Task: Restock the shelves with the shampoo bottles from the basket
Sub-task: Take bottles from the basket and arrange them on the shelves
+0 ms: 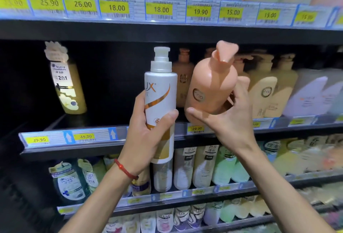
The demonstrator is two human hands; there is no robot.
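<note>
Yellow bottle (66, 80): I see it leaning alone at the left end of the middle shelf (92, 148), with dark bare space beside it; I judge that stretch wants stock.
Left hand (146, 132): fingers and thumb wrapped round the white bottle (160, 91), upright in front of the shelf's front edge, not yet set down.
Right hand (230, 121): clamped on the peach pump bottle (211, 88), tilted, just beside the white one.
Shelved row (263, 88): similar pump bottles stand toward the right end.
Basket: out of view; I cannot tell what remains.
Progress: two bottles in hand, neither placed.
</note>
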